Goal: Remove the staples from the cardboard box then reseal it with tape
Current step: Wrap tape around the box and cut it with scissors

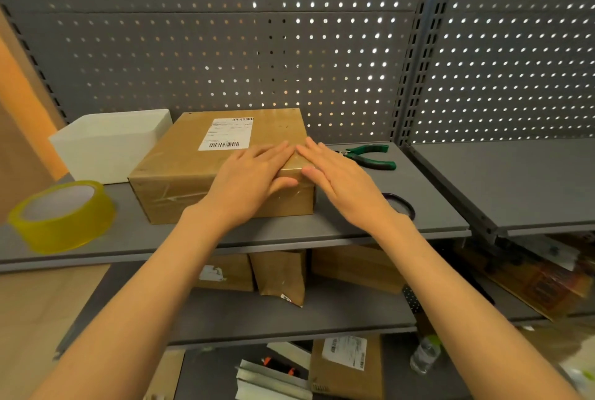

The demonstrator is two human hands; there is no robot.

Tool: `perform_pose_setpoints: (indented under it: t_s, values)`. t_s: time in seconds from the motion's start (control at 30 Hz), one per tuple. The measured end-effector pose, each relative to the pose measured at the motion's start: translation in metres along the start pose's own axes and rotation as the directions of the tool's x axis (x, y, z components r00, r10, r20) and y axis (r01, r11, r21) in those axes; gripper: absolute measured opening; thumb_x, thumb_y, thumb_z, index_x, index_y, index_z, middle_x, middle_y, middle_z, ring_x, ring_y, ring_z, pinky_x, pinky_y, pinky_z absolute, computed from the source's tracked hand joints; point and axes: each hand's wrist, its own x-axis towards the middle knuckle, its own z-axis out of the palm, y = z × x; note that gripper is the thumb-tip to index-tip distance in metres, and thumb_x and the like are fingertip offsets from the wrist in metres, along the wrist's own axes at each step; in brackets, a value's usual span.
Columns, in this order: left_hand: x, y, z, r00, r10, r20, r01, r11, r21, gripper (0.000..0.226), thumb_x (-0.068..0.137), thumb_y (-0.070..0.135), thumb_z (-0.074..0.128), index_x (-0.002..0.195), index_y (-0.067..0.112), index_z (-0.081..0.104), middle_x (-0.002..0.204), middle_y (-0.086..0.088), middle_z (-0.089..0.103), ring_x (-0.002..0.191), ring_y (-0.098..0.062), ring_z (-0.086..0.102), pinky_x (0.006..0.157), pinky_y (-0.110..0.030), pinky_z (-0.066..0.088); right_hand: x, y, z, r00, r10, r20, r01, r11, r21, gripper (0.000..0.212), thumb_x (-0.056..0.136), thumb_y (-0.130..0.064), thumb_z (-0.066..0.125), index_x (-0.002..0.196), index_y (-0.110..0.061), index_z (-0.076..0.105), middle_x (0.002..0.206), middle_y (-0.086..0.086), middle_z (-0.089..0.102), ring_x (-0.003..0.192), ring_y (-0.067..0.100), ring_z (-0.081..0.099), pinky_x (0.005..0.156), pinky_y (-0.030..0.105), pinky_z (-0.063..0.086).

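Yellow tape [61,216] sat at the shelf's [289,229] left end, well apart from the box [199,171] mid-shelf. Both hands lay flat, fingers straight, on its near right corner: left hand [254,180], then right hand [338,184], smoothing clear tape there. Pliers [370,156] lay beyond. Uneven pressure could probably trap wrinkles, leaving that seal weak.
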Motion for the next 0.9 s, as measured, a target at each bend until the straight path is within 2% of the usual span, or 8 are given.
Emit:
perform_pose_setpoints:
  t_s: [0.13, 0.23, 0.3, 0.4, 0.5, 0.57, 0.77, 0.9]
  values:
    - [-0.001, 0.0, 0.001, 1.0, 0.004, -0.004, -0.004, 1.0, 0.028, 0.072, 0.084, 0.055, 0.026, 0.147, 0.021, 0.025, 0.153, 0.004, 0.026, 0.139, -0.019, 0.028, 0.106, -0.034, 0.027, -0.003, 0.003, 0.001, 0.998, -0.03, 0.05, 0.033, 0.998, -0.061, 0.055, 0.098, -0.044, 0.032, 0.148, -0.031, 0.014, 0.158, -0.004, 0.01, 0.145, 0.013, 0.009, 0.115, 0.03, 0.014]
    - [0.0, -0.002, 0.0, 0.998, 0.007, 0.063, -0.009, 1.0, 0.028, 0.069, 0.089, 0.054, 0.031, 0.149, 0.025, 0.014, 0.156, 0.006, 0.015, 0.142, -0.015, 0.018, 0.109, -0.031, 0.021, -0.004, 0.004, -0.002, 0.995, -0.019, 0.098, 0.015, 0.999, 0.044, 0.056, 0.097, -0.044, 0.035, 0.148, -0.035, 0.013, 0.158, -0.005, 0.007, 0.145, 0.012, 0.006, 0.117, 0.034, 0.014]
    - [0.001, -0.005, -0.003, 0.994, 0.005, 0.113, 0.003, 0.997, -0.073, 0.067, 0.091, 0.052, 0.036, 0.149, 0.027, 0.013, 0.156, 0.008, 0.011, 0.143, -0.013, 0.013, 0.112, -0.032, 0.016, -0.007, 0.004, -0.005, 0.995, -0.009, 0.103, -0.011, 0.982, 0.187, 0.057, 0.096, -0.042, 0.042, 0.146, -0.04, 0.016, 0.158, -0.007, 0.008, 0.145, 0.011, 0.009, 0.116, 0.035, 0.017]
    - [0.001, -0.005, -0.005, 0.997, -0.018, 0.072, 0.034, 0.973, -0.227, 0.06, 0.092, 0.047, 0.04, 0.146, 0.028, 0.024, 0.154, 0.01, 0.019, 0.143, -0.013, 0.017, 0.113, -0.036, 0.016, -0.01, 0.004, -0.003, 0.999, 0.049, -0.012, -0.04, 0.915, 0.401, 0.053, 0.093, -0.037, 0.051, 0.142, -0.039, 0.031, 0.154, -0.004, 0.025, 0.142, 0.01, 0.021, 0.115, 0.034, 0.023]
    - [-0.001, -0.002, -0.001, 0.997, -0.051, -0.06, 0.035, 0.969, -0.244, 0.055, 0.091, 0.042, 0.049, 0.141, 0.025, 0.038, 0.148, 0.009, 0.034, 0.139, -0.015, 0.028, 0.11, -0.033, 0.024, -0.008, 0.003, 0.001, 0.993, 0.086, -0.078, -0.039, 0.88, 0.473, 0.043, 0.092, -0.031, 0.055, 0.134, -0.032, 0.047, 0.139, 0.002, 0.051, 0.129, 0.008, 0.045, 0.107, 0.029, 0.038]
    - [-0.002, -0.002, 0.003, 0.994, -0.058, -0.09, 0.036, 0.973, -0.23, 0.053, 0.089, 0.041, 0.051, 0.139, 0.024, 0.043, 0.144, 0.007, 0.041, 0.137, -0.017, 0.034, 0.108, -0.035, 0.029, -0.009, 0.003, 0.002, 0.99, 0.097, -0.106, -0.038, 0.887, 0.459, 0.04, 0.092, -0.028, 0.056, 0.131, -0.028, 0.052, 0.126, 0.001, 0.062, 0.114, 0.009, 0.057, 0.096, 0.02, 0.045]
    - [-0.005, -0.003, 0.011, 0.974, -0.074, -0.212, 0.022, 0.971, -0.239, 0.046, 0.086, 0.04, 0.055, 0.129, 0.023, 0.056, 0.131, 0.002, 0.057, 0.128, -0.022, 0.048, 0.099, -0.04, 0.041, -0.008, 0.002, 0.01, 0.971, 0.102, -0.215, -0.013, 0.925, 0.38, 0.035, 0.091, -0.027, 0.058, 0.126, -0.025, 0.058, 0.104, 0.001, 0.072, 0.089, 0.014, 0.065, 0.08, 0.035, 0.053]
    - [-0.005, -0.004, 0.01, 0.983, -0.062, -0.173, 0.021, 0.973, -0.231, 0.049, 0.088, 0.043, 0.052, 0.133, 0.024, 0.051, 0.136, 0.004, 0.052, 0.131, -0.019, 0.043, 0.102, -0.04, 0.038, -0.01, 0.001, 0.004, 0.984, 0.095, -0.148, -0.033, 0.926, 0.376, 0.039, 0.092, -0.03, 0.057, 0.13, -0.029, 0.054, 0.106, 0.0, 0.071, 0.083, -0.001, 0.061, 0.079, 0.016, 0.049]
